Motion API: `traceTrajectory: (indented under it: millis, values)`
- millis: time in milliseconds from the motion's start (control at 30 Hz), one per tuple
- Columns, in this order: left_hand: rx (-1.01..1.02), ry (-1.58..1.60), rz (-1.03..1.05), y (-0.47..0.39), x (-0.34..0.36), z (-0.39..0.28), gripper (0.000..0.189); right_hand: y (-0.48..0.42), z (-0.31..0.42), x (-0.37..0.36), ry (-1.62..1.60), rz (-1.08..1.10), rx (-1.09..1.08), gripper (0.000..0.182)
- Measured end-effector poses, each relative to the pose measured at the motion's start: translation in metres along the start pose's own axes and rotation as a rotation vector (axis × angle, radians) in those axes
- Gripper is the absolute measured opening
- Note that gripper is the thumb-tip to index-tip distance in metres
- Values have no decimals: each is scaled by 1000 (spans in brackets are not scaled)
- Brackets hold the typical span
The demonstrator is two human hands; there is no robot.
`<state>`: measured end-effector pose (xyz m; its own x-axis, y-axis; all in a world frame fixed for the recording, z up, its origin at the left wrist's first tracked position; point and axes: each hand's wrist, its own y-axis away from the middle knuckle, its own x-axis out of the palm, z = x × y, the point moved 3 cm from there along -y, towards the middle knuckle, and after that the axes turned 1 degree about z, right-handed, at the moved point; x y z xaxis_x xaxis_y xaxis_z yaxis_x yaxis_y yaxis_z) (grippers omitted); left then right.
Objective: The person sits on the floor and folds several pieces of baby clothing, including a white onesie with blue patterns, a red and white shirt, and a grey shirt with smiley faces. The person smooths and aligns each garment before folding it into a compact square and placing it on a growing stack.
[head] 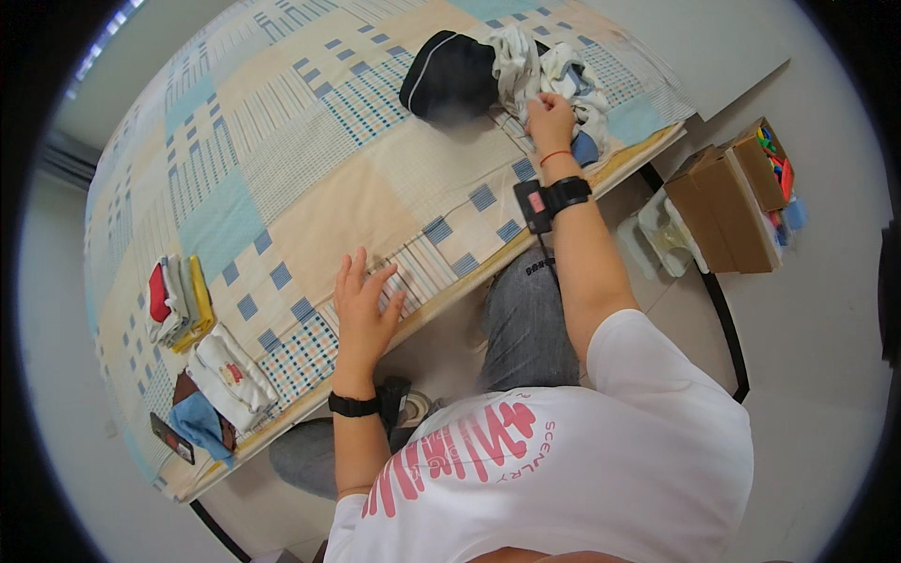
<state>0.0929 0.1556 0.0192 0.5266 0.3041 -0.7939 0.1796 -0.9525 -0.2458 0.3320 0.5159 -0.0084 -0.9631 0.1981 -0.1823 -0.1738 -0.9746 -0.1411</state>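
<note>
At the bed's far right edge, my right hand (550, 125) has its fingers closed on a white garment (517, 63) in a loose, crumpled pile. More white and blue clothes (578, 77) lie bunched beside it, partly behind the hand. A black garment or cloth bag with a white stripe (450, 76) touches the pile on its left. Palm down with fingers spread, my left hand (367, 302) is over the patchwork bedsheet (338, 225) near the front edge and holds nothing. Whether its fingertips touch the sheet is unclear.
Folded clothes in red, grey and yellow (179, 302) stand stacked at left. Near them lie a folded white garment (232, 376), a blue cloth (204, 422) and a phone (172, 438). Cardboard boxes (725, 211) with colourful items and a clear plastic container (662, 236) are on the right.
</note>
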Motion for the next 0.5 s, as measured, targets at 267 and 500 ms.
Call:
traceTrajectory:
  millis: [267, 500]
  values:
    - [3, 61, -7, 2, -6, 5, 37, 11, 53, 3, -563, 278, -339, 29]
    - [-15, 101, -35, 9, -10, 8, 47, 120, 102, 21, -639, 622, -75, 23]
